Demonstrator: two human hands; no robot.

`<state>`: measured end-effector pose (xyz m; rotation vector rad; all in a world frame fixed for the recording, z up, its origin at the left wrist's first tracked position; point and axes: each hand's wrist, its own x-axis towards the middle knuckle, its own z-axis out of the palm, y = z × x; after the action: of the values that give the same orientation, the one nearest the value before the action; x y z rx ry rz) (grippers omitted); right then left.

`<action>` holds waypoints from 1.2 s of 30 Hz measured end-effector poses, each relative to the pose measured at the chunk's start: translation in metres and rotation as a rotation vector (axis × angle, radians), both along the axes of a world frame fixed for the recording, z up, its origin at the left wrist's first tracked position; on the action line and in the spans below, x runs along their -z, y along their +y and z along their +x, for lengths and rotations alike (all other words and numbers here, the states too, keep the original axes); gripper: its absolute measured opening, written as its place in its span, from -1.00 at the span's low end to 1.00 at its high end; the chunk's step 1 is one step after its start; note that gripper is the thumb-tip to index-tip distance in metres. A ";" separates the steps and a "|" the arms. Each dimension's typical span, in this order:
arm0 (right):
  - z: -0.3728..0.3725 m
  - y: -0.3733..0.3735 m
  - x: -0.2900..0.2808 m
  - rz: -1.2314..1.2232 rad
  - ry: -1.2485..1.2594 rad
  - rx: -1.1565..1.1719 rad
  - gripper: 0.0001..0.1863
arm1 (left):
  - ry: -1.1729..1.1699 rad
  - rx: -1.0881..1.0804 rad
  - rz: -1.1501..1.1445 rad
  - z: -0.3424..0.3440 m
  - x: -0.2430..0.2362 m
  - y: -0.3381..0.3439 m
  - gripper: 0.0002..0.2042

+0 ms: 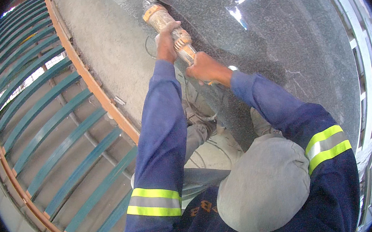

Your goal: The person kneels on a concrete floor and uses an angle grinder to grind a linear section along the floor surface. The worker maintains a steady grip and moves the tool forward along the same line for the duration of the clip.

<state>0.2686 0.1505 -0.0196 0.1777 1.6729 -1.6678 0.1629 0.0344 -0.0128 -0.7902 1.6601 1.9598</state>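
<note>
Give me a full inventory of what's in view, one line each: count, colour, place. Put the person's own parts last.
Power tool: one, dusty grey and orange, upper centre, in both hands
Slab: one, dark grey with bright reflections, upper centre to right
Floor strip: one, pale grey, between rails and slab
Slats: many, teal, left side
Rails: two, orange-brown, along the slats' ends
Metal piece: one, silvery, beside the inner rail
Frame: one, white, right edge
Trousers: one pair, grey, lower centre, partly hidden
Cap, seemingly: one, grey, lower centre
Jacket: one, dark blue with yellow-silver bands, lower half
Left hand: one, around the tool's body
Right hand: one, around its rear end
</note>
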 end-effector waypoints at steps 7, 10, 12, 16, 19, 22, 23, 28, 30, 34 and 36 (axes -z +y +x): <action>0.001 -0.002 0.001 -0.019 0.019 0.069 -0.69 | -0.036 0.030 0.085 -0.003 0.008 -0.007 -0.73; -0.001 -0.002 -0.008 -0.016 -0.010 0.063 -0.69 | 0.028 0.026 0.042 -0.002 0.011 -0.011 -0.70; -0.004 -0.001 -0.017 -0.013 -0.034 0.036 -0.69 | 0.040 -0.001 0.078 -0.005 0.010 -0.014 -0.68; -0.002 0.002 0.000 0.004 0.006 0.047 -0.69 | 0.023 -0.004 0.139 -0.015 0.012 -0.009 -0.64; 0.000 -0.007 0.011 0.024 0.041 0.053 -0.67 | 0.022 0.030 0.122 -0.019 0.015 -0.019 -0.60; 0.000 -0.010 0.012 0.007 0.053 0.040 -0.65 | 0.036 0.018 0.079 -0.015 0.012 -0.020 -0.62; 0.001 -0.010 0.011 -0.004 0.055 0.051 -0.65 | 0.041 0.007 0.065 -0.014 0.008 -0.018 -0.63; 0.004 -0.001 -0.005 -0.005 -0.016 0.060 -0.68 | -0.004 0.008 0.085 -0.008 -0.004 -0.007 -0.66; 0.007 0.001 -0.011 -0.008 -0.029 0.062 -0.70 | -0.012 0.000 0.083 -0.005 -0.006 -0.006 -0.67; 0.009 0.004 -0.015 -0.039 -0.031 0.071 -0.71 | 0.002 0.010 0.046 -0.005 -0.009 -0.006 -0.62; 0.010 0.004 -0.014 -0.054 -0.010 0.080 -0.71 | 0.013 0.010 0.025 -0.003 -0.008 -0.006 -0.61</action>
<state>0.2784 0.1545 -0.0058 0.2285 1.6302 -1.7669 0.1601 0.0285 -0.0051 -0.7600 1.6409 1.9782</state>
